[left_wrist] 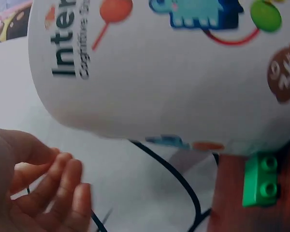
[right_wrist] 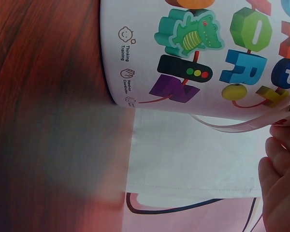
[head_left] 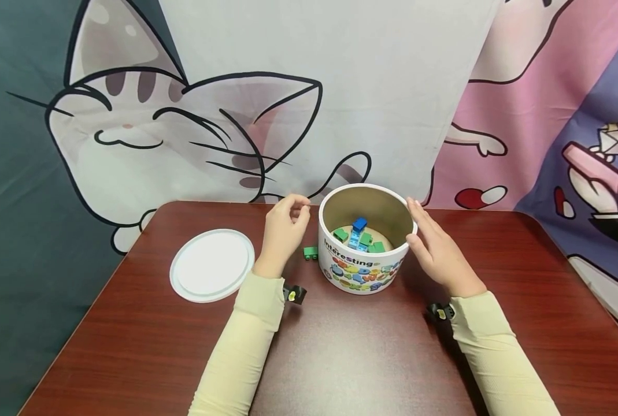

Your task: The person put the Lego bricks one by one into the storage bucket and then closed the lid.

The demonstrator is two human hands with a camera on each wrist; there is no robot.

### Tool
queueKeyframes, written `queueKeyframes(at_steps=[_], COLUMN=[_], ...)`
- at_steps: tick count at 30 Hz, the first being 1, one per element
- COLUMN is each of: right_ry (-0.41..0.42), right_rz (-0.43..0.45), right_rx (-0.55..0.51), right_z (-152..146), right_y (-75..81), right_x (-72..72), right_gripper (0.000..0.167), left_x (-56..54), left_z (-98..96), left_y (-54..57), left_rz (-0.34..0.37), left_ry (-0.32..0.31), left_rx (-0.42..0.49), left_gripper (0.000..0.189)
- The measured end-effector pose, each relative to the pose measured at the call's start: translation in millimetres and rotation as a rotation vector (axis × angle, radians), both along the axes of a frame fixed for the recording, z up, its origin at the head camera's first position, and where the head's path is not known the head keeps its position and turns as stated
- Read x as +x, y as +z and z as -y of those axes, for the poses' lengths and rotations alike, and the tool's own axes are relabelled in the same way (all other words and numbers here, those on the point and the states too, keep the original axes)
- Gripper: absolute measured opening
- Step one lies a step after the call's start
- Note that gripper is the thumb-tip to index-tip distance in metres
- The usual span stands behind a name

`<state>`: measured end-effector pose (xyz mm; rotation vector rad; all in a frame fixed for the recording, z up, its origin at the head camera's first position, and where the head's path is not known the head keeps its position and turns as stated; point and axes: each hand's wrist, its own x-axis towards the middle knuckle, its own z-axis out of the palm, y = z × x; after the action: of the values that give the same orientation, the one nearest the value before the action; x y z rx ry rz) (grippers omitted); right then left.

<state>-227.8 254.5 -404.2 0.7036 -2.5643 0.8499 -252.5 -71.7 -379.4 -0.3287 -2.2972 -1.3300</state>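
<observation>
A white printed bucket (head_left: 358, 278) stands on the table with its top uncovered. Several green bricks (head_left: 376, 248) and blue bricks (head_left: 359, 224) lie inside it. My left hand (head_left: 284, 234) hovers just left of the bucket, apart from it, fingers loosely curled and nothing visible between them. Beside the bucket's left wall, on the table, sits a green brick (head_left: 310, 252), also seen in the left wrist view as a green brick (left_wrist: 260, 180) with studs. My right hand (head_left: 439, 251) touches the bucket's right rim with extended fingers, near the white handle (right_wrist: 232, 126).
A round white lid (head_left: 212, 266) lies flat to the left of my left hand. The brown table (head_left: 361, 358) stretches toward me and to both sides. Behind its back edge hangs a cloth (head_left: 387, 86) with cartoon drawings.
</observation>
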Motion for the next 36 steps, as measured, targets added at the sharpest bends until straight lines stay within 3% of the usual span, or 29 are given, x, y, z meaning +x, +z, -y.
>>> queueKeyframes(at_steps=[6,10,15,23,36], right_ry=[0.007,-0.002,-0.005,-0.001,0.006], right_rz=[0.011,0.018,0.025,0.008,0.003], right_rx=[-0.003,-0.004,-0.007,-0.013,-0.014], right_z=[1,2,1,0,-1], right_y=[0.5,0.9,1.1,0.5,-0.6], right_x=[0.1,0.6,1.4,-0.1,-0.7], right_gripper=[0.065,0.065,0.064,0.065,0.064], left_x=[-4.5,-6.4,-9.2,-12.3,-10.7], left_z=[11.0,13.6,14.6,14.5,7.6], left_y=[-9.2,-13.6,-20.4,-28.8,-40.1], left_rz=[0.190,0.310,0.412,0.504,0.495], left_ry=[-0.013,-0.060,-0.119,-0.208,-0.240], left_rx=[-0.074,-0.158,-0.256,-0.406,-0.513], left_gripper=[0.014,0.017,0.020,0.028,0.029])
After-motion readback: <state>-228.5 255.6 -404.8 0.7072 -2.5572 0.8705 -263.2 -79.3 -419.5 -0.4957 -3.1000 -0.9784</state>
